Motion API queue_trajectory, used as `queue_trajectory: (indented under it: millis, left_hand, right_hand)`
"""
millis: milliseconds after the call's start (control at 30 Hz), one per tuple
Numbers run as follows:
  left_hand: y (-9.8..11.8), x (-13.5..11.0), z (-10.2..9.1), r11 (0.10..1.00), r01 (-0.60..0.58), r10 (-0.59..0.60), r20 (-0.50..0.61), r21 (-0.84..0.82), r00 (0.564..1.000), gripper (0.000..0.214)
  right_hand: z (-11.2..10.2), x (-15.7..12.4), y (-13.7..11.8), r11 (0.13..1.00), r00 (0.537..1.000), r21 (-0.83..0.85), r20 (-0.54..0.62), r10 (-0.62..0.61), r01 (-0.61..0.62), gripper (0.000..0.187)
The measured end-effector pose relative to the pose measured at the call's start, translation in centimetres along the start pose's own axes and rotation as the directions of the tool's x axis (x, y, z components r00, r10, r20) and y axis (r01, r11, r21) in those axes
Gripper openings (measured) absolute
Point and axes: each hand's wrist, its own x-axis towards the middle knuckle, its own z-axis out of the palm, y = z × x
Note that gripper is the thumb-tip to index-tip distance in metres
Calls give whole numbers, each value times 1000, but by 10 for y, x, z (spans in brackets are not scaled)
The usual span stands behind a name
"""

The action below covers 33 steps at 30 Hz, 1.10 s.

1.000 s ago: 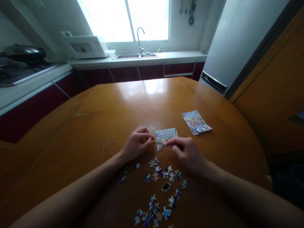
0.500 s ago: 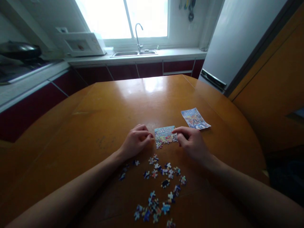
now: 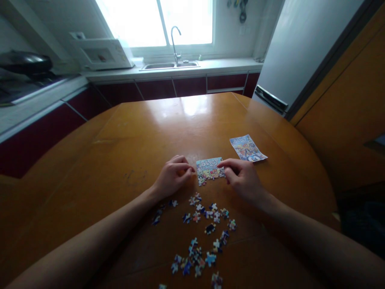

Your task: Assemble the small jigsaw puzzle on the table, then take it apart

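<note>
Moved curled right hand (image 3: pixel 242 176) to right side of multicoloured, part-built rectangular jigsaw (image 3: pixel 207 165) on brown wooden bench (image 3: pixel 135 140). Keeping left hand (image 3: pixel 173 177) curled at left edge; can't tell grip in either. Likely checking fit; next, probably calls for matching knobbed, multicoloured loose pieces (image 3: pixel 210 259) from near side.

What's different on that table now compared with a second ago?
The right hand has moved away from the person and a little rightward: its index fingertip was by the puzzle's lower edge and is now at its right side. Nothing is visibly picked up or let go. The left hand, loose pieces and sheet stayed put.
</note>
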Motion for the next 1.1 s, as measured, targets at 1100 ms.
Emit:
queue_trajectory:
  millis: [1100]
  left_hand:
    - [0,1,3,1000,0,-1,-14,-10,1000,22]
  right_hand:
    - [-3,-3,-6,1000,992,-5,125,0,1,11]
